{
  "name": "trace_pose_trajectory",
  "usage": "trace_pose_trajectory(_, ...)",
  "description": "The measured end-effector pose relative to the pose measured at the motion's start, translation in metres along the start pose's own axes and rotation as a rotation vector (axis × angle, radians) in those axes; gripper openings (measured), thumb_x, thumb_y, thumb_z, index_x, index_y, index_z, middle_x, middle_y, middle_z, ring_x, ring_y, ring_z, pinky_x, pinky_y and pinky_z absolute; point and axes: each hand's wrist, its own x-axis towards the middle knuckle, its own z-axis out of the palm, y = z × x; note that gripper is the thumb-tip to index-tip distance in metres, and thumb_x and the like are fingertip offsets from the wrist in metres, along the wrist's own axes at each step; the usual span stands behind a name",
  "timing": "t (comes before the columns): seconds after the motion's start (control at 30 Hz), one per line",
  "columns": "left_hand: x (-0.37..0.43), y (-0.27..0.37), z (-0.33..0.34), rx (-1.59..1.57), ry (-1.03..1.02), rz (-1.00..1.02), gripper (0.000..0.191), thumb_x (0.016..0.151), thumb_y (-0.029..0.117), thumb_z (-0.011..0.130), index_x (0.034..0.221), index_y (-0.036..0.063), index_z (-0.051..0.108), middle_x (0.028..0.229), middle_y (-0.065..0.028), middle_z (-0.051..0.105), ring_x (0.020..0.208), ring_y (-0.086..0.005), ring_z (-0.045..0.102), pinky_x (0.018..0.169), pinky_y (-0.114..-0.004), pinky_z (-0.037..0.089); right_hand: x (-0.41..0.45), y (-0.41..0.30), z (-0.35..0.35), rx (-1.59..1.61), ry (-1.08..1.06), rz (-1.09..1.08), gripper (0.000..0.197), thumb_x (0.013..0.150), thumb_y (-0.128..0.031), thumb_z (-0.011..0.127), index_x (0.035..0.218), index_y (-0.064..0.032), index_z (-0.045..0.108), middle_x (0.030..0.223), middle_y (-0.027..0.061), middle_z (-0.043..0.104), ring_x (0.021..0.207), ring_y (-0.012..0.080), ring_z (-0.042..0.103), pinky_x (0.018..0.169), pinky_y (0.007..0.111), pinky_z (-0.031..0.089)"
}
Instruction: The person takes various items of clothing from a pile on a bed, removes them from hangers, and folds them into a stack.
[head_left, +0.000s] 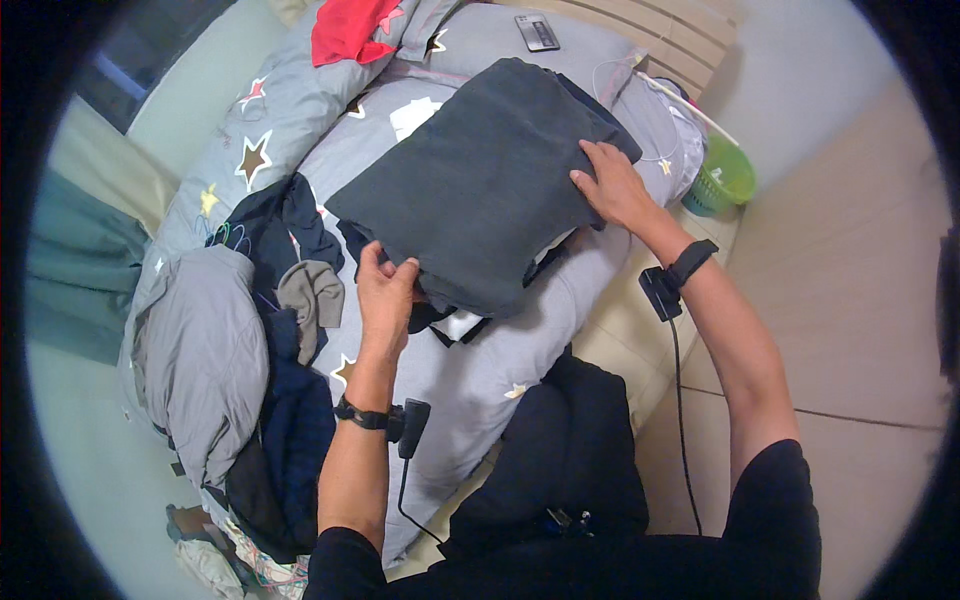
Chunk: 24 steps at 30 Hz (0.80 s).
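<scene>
A folded dark grey garment (480, 180) lies before me on top of other clothes, on a bed with grey star-print bedding (465, 390). Black and white cloth (459, 326) shows beneath its near edge. My left hand (386, 289) pinches the near left edge between thumb and fingers; some fingertips are hidden under the fabric. Resting on the garment's right side is my right hand (611, 184), palm down with fingers apart. White cloth (414, 118) peeks out behind the garment.
Left on the bed are a light grey garment (202, 352), hangers (225, 234), a taupe cloth (311, 300) and dark clothes (296, 427). Behind lie a red cloth (349, 30) and a phone (537, 33). A green basket (724, 176) stands right; a cable (677, 420) hangs from my right wrist.
</scene>
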Motion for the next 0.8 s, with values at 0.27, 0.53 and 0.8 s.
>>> trace_pose_trajectory(0.27, 0.009, 0.0, -0.02, 0.448, 0.019, 0.088, 0.051, 0.094, 0.007, 0.066, 0.14, 0.0004, 0.044, 0.093, -0.0095, 0.07, 0.07, -0.0176, 0.065, 0.061, -0.032, 0.051, -0.008, 0.002, 0.0, -0.005, -0.045, -0.067, 0.059, 0.098, -0.034, 0.064, 0.144, 0.0001, 0.051, 0.141, 0.029, 0.052, 0.13, 0.0444, 0.049, 0.113, 0.048, 0.04)
trace_pose_trajectory(0.53, 0.009, 0.046, 0.032, 1.058, 0.135, 0.906, 0.064, 0.092, 0.026, 0.072, 0.145, -0.001, 0.047, 0.146, -0.0294, 0.046, 0.132, -0.0455, 0.046, 0.114, -0.053, 0.034, 0.015, -0.015, 0.0, -0.14, 0.129, -0.218, 0.067, 0.099, -0.046, 0.06, 0.152, -0.0092, 0.045, 0.156, 0.0289, 0.039, 0.144, 0.0459, 0.037, 0.119, 0.051, 0.032)
trace_pose_trajectory(0.8, 0.043, -0.014, 0.052, 1.42, 0.161, 0.53, 0.083, 0.096, 0.068, 0.052, 0.16, 0.0181, 0.036, 0.16, -0.0379, 0.023, 0.147, -0.0577, 0.024, 0.118, -0.069, 0.017, 0.051, -0.033, 0.036, -0.27, 0.008, -0.346, 0.072, 0.099, -0.061, 0.049, 0.156, -0.0187, 0.042, 0.163, 0.019, 0.034, 0.151, 0.0428, 0.028, 0.121, 0.057, 0.025)
